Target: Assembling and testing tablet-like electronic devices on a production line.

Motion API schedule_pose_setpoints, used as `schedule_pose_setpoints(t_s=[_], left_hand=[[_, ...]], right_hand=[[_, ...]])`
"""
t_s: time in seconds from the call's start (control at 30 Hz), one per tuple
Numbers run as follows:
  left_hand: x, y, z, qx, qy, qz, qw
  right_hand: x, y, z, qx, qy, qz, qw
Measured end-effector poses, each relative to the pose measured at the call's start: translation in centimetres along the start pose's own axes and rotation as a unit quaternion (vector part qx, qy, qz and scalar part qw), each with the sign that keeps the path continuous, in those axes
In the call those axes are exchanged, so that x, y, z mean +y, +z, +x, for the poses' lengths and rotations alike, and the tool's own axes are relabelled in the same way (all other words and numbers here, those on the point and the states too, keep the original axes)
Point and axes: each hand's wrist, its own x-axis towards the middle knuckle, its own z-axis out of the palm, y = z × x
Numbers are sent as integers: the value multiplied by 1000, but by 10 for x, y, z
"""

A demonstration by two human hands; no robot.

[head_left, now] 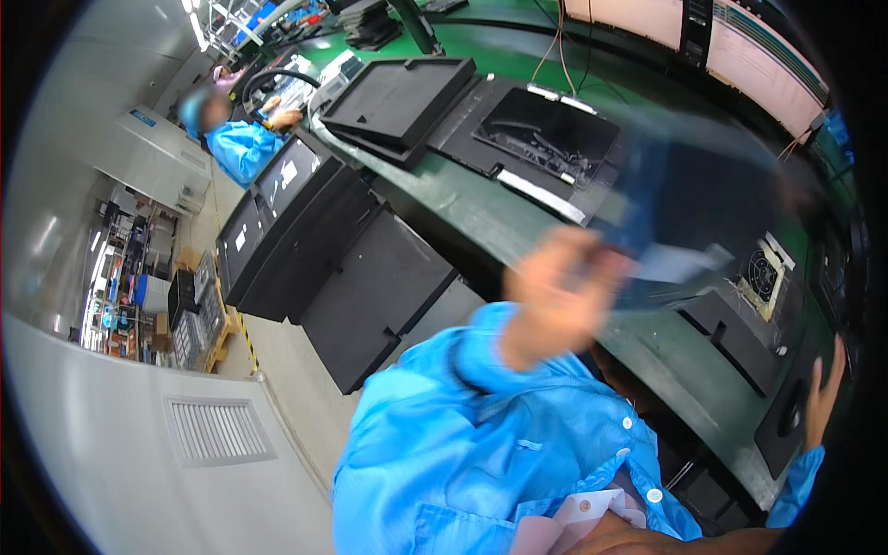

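Observation:
My left hand (564, 287), smeared by motion, is closed on the near-left edge of a dark flat panel (708, 199). The panel is badly blurred, with bluish, see-through-looking edges, and is held above the green bench; its exact kind cannot be made out. At the far right, my right hand (821, 393) has its fingers stretched out and holds nothing I can see. It is beside a black computer mouse (792, 416) on a dark mat (773, 442). A fixture with a round black grille (762, 273) sits partly under the panel.
On the green bench (518, 220), a black screen-like panel (546, 137) lies in a dark foam tray. Farther left are black trays (398, 102). Black foam boxes (277, 222) stand stacked beside the bench. A co-worker in a blue smock (242, 148) works at the far left.

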Motion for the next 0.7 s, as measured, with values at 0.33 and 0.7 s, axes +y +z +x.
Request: schedule_pose_setpoints(t_s=[0.33,0.7], left_hand=[[-208,-294,-107,46,-521,-141,841],[-203,-240,-86,56,-63,736,672]], right_hand=[[98,-33,3,63,220,193,954],[-47,-24,-5,246,306,-42,919]])
